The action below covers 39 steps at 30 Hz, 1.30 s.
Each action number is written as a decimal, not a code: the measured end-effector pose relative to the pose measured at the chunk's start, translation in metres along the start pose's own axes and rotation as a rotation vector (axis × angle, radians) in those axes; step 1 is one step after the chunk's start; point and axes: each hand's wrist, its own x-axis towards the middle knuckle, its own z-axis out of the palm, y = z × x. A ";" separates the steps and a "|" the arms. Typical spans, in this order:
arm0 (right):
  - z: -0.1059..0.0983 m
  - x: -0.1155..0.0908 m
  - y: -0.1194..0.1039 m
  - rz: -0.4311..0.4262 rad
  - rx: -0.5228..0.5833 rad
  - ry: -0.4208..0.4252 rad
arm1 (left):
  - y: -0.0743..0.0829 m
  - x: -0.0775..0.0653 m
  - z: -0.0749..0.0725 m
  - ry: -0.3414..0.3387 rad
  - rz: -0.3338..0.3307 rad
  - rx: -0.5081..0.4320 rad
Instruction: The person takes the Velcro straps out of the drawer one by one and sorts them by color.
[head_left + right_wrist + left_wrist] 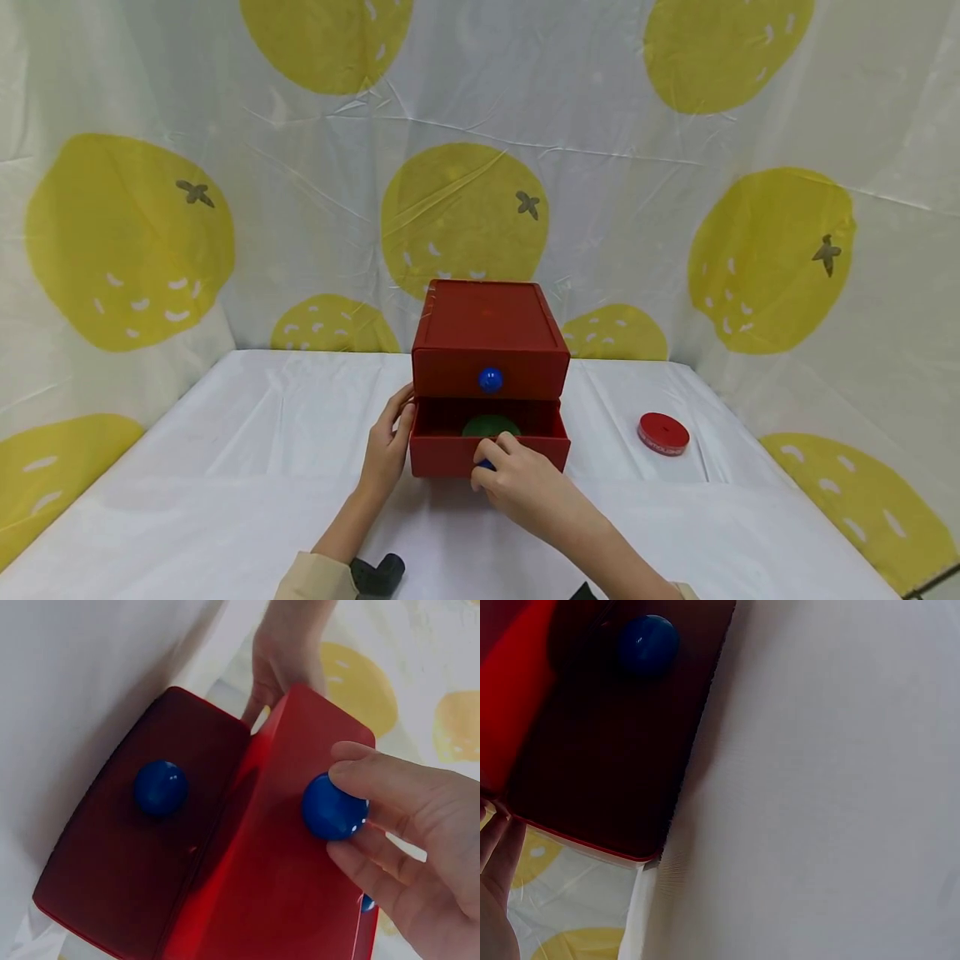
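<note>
Blue knobs (334, 811) x3, 1 in R hand (525, 486)

And you're facing a pale, creased backdrop (600, 125), big yellow fruit prints (465, 208) splashed across it, while a white-covered table (225, 467) stretches before you!

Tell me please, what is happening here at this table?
Someone is handling a red cabinet on a white table. The right hand pinches the blue knob of the middle drawer, which is open and holds a round green object. The left hand has its fingers against the cabinet's left side. The top drawer and the bottom drawer are shut. A red roll lies to the right, untouched.
</note>
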 end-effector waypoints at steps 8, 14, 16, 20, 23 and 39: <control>-0.005 0.000 -0.005 0.013 0.007 -0.035 | -0.023 0.004 0.003 0.005 0.014 -0.027; -0.007 -0.001 -0.009 0.005 -0.035 -0.012 | -0.024 0.004 0.003 -0.002 -0.012 -0.040; -0.008 -0.001 -0.010 -0.001 -0.051 -0.011 | -0.023 0.004 0.003 -0.006 -0.019 -0.044; -0.010 -0.002 -0.012 -0.011 -0.088 -0.017 | -0.013 0.002 0.002 -0.009 -0.020 -0.039; -0.011 -0.003 -0.014 -0.015 -0.108 -0.027 | 0.002 0.000 -0.001 -0.011 -0.028 -0.027; -0.021 -0.003 -0.020 0.024 -0.051 -0.129 | 0.013 0.000 -0.001 -0.012 -0.029 -0.049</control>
